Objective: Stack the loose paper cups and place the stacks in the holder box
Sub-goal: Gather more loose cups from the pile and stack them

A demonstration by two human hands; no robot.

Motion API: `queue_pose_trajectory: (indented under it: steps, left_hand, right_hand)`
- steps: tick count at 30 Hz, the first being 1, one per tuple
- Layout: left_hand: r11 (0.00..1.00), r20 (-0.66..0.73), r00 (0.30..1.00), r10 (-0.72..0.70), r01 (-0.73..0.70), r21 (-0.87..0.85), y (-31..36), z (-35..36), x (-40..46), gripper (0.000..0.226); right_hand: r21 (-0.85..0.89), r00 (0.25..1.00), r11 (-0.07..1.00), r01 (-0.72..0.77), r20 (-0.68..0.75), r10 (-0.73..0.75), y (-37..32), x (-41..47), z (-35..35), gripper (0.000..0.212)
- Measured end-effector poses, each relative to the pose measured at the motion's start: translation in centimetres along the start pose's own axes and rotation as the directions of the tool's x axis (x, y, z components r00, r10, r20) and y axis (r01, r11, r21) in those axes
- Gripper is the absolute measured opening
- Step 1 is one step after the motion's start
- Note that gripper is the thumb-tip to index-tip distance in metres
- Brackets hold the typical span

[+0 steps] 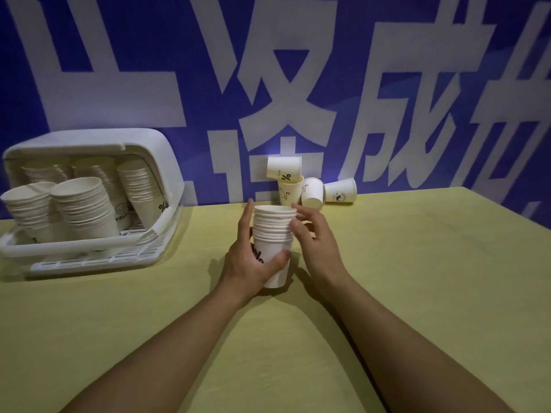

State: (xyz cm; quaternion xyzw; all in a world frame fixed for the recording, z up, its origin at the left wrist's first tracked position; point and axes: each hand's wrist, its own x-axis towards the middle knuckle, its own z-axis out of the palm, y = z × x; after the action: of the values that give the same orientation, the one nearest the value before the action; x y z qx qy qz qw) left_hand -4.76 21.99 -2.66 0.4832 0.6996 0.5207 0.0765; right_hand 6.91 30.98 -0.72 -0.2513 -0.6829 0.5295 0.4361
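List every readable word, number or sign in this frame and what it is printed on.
"Hel", partly covered by the left hand: held stack.
"%": top loose cup.
"Hi": cup under it.
"Hi": next tipped cup.
"HELLO" under a smiley: cup in the holder box.
"%": another stack there.
Rightmost cup: logo too small.
Wall banner: large white characters, cropped.

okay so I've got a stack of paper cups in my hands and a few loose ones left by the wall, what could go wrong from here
1. The left hand grips only the bottom of the stack; the right hand just touches its rims, so the tall stack could tip.
2. The loose cups lean on each other; pulling one may topple the rest.
3. The holder box already looks crowded, so fitting another stack might knock its tilted stacks.
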Motion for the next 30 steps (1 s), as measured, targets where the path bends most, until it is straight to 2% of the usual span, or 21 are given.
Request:
queue_pose_trajectory:
  steps: [3, 6, 8, 10, 12, 15, 18, 21, 26, 30]
  left_hand:
    - [0.995, -0.011, 1.000, 0.014, -0.015, -0.096, -0.9, -0.3, 0.1, 0.108]
    - [0.988, -0.006, 1.000, 0.007, -0.008, -0.155, -1.0, -0.5, 0.3, 0.101]
    - [0.984, -0.009, 1.000, -0.007, 0.005, -0.180, -1.2, -0.6, 0.4, 0.100]
    - [0.978, -0.022, 0.999, -0.026, 0.021, -0.209, -1.3, -0.7, 0.7, 0.099]
    - [0.967, -0.045, 0.998, -0.050, 0.037, -0.253, -1.5, -0.8, 1.1, 0.100]
    - [0.963, -0.061, 0.997, -0.056, 0.038, -0.265, -1.8, -0.7, 1.5, 0.102]
    - [0.968, -0.040, 0.998, -0.040, 0.029, -0.248, -2.0, -0.5, 1.7, 0.101]
    - [0.973, -0.020, 0.999, -0.039, 0.033, -0.229, -2.2, -0.3, 1.9, 0.101]
    - [0.970, -0.028, 0.997, -0.066, 0.057, -0.235, -2.4, -0.1, 2.3, 0.103]
    - [0.969, -0.033, 0.997, -0.073, 0.063, -0.238, -2.6, 0.1, 2.3, 0.101]
  right_hand:
    - [-0.013, 0.999, 1.000, -0.021, 0.028, 0.021, -0.1, -0.3, 0.7, 0.036]
    - [-0.007, 0.999, 1.000, -0.030, 0.027, 0.030, 0.0, -0.4, 0.6, 0.033]
    - [-0.066, 0.999, 0.997, 0.027, -0.039, -0.030, 0.2, 0.4, 0.2, 0.026]
    - [-0.197, 0.979, 0.978, 0.066, -0.178, -0.102, 0.9, 3.1, -0.7, 0.024]
    - [-0.469, 0.958, 0.882, 0.052, -0.224, -0.176, 2.0, 7.1, -2.4, 0.028]
    - [-0.803, 0.983, 0.596, 0.017, -0.095, -0.157, 4.0, 12.3, -5.6, 0.031]
    - [-0.927, 0.995, 0.374, -0.014, -0.052, -0.090, 5.1, 15.3, -8.3, 0.038]
    - [-0.982, 0.997, 0.181, 0.053, 0.043, -0.057, 6.1, 17.4, -9.5, 0.049]
    - [-0.990, 0.992, 0.065, 0.128, 0.128, -0.007, 7.5, 19.7, -9.8, 0.068]
    - [-0.989, 0.990, 0.035, 0.142, 0.142, -0.002, 8.0, 20.6, -9.6, 0.080]
